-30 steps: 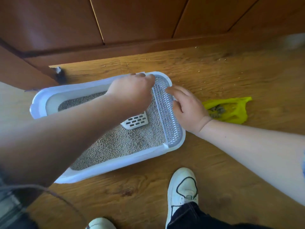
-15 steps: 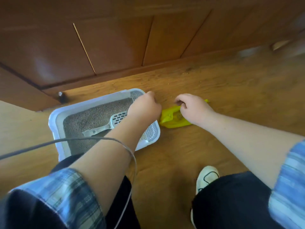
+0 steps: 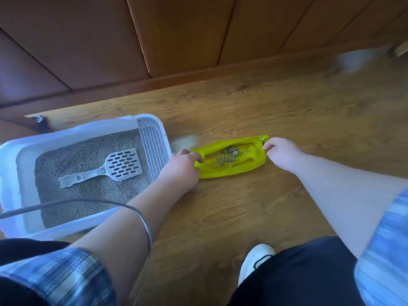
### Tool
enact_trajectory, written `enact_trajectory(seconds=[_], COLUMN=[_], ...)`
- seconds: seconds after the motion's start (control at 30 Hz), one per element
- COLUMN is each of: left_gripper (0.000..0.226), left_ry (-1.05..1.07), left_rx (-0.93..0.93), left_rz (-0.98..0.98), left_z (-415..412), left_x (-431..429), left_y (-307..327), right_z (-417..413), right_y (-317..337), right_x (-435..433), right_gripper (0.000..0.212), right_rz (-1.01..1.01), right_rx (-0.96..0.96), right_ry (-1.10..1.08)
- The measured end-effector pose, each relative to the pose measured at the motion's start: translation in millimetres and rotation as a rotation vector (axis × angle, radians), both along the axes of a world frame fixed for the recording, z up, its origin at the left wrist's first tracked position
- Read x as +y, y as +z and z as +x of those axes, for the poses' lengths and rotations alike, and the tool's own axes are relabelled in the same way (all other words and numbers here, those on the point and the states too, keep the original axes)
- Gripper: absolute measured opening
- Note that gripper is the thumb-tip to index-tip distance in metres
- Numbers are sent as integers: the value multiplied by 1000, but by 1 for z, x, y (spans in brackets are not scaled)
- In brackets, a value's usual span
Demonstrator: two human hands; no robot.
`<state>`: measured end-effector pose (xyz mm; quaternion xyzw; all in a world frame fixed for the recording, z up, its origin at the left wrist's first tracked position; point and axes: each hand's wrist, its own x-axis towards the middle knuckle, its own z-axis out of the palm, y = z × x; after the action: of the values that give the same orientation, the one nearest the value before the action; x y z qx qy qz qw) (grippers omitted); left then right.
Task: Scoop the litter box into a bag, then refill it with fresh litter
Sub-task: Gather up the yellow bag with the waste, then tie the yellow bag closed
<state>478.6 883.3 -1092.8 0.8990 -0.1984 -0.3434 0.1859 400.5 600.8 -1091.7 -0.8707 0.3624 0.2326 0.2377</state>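
Two hands: left hand (image 3: 180,167) and right hand (image 3: 281,154), both on the yellow bag (image 3: 220,174), one at each end.
left hand: fingers curled over the left end of the bag, gripping the plastic; wrist just beside the right end of the litter box (image 3: 66,134).
right hand: pinching the upper right corner of the bag between thumb and fingertips.
bag: flat on the wood floor (image 3: 242,213), stretched sideways between the two hands, open on top; just right of the litter box.
clumps (image 3: 225,160): greyish lumps inside the bag, near its middle.
litter box: white, rectangular, on the floor at the left, near the base of the cabinet (image 3: 176,40); near right corner hidden by the left forearm (image 3: 123,235).
litter (image 3: 88,191): grey grains covering the bottom of the box.
scoop (image 3: 122,164): pale slotted plastic, lying flat on the litter, free of both hands; head toward the right, handle toward the left.
grate (image 3: 151,149): perforated white strip along the right end of the box.
floor: brown wood grain, a few stray grains by the cabinet base.
cable (image 3: 88,200): grey, crossing the near part of the box and looping over the left forearm.
sleeves (image 3: 61,279): blue plaid, blurred, bottom left and far right.
shoe (image 3: 254,259): white, on the floor at the bottom, beside dark trousers (image 3: 298,272).
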Motion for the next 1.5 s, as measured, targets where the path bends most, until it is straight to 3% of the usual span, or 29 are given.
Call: enact_trajectory(seconds=[0.23, 0.33, 0.43, 0.5, 0.63, 0.73, 0.83, 0.97, 1.13, 1.27, 1.3, 1.43, 1.5], left_gripper=[53, 57, 54, 56, 63, 55, 48, 41, 30, 27, 27, 29, 27], left_ry=[-155, -163, -136, -75, 125, 138, 108, 153, 318, 620, 671, 647, 630], left_rx=[29, -30, -100, -95, -95, -150, -172, -142, -114, 84, 115, 48, 5], left_rz=[313, 328, 356, 347, 198, 189, 245, 230, 45, -275, -352, -506, -530], left_z=[-15, -24, -22, -20, -23, -29, -27, -18, -2, 19, 25, 42, 47], left_x=[-43, -51, -58, -62, -60, -55, -51, -50, -44, -38, -33, 5, 29], left_y=[-29, -35, -37, -35, -37, -44, -48, -46, -22, 26, 42, 106, 135], right_z=[-1, -9, -15, -15, 6, 19, 16, 3, 12, 32, 38, 67, 76], right_y=[-36, -50, -56, -64, -72, -84, -94, -102, -56, 12, 33, 131, 181], right_x=[-18, -24, -26, -26, -34, -43, -39, -42, -60, -49, -39, 12, 41], right_gripper=[52, 58, 55, 54, 40, 51, 69, 37, 49, 14, 14, 21, 21], right_rz=[133, 271, 309, 290, 44, 8, 53, 32, 36, 131, 127, 24, -37], right_rx=[113, 90, 107, 127, 1, -104, -14, 12, 105, 74, 56, 101, 50], right_ry=[58, -36, 4, -1, -252, -408, -252, -59, 66, 114, 143, 342, 333])
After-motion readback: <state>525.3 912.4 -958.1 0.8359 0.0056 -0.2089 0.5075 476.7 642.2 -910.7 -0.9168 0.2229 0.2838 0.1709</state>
